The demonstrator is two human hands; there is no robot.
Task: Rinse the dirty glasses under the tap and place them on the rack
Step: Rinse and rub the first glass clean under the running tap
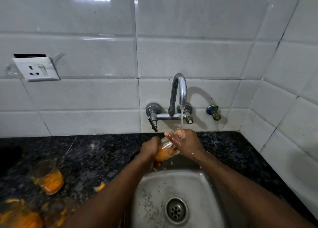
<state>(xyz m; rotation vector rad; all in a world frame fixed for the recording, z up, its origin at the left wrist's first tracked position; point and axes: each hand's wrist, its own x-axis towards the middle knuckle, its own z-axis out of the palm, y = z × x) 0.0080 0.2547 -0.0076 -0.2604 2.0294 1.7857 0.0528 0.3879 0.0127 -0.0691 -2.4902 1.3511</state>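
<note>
Head view: left hand (151, 147) wraps the tilted glass (165, 152) at its base; right hand (186, 141), fingers straight, presses its rim under the tap (179, 93) stream, over the sink (151, 193) back edge; bare counter (240, 152) to the right.

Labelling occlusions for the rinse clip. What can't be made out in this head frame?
Rack: nowhere in the head view.
Held glass: mostly covered by left hand and right hand; rim hidden.
Right hand's hold: blurred by running water, cannot tell.
Bottom-left glasses: blurred, cut off by the frame edge; count unclear.
Sink: near side cut off by bottom edge, crossed by forearms.
</note>
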